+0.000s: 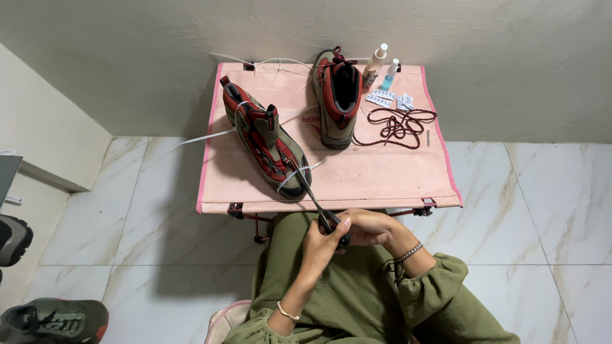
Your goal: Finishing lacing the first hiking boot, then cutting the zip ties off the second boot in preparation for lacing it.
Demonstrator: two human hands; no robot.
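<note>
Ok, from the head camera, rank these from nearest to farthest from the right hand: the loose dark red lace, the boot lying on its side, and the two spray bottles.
From the right hand:
1. Boot lying on its side, just ahead to the left, toe toward the hands.
2. Loose lace, ahead on the table's right part.
3. Spray bottles, at the table's far edge by the wall.

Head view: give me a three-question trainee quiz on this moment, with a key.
1. True or false: both boots stand upright on the pink table.
2. What do the left hand and right hand grip together? A) scissors B) spray bottle C) loose lace
3. Fill in: the blades point at the ___ of the tilted boot.

Key:
1. False; only the far boot stands upright.
2. A, the scissors.
3. Toe, where a white strap wraps it.
</note>
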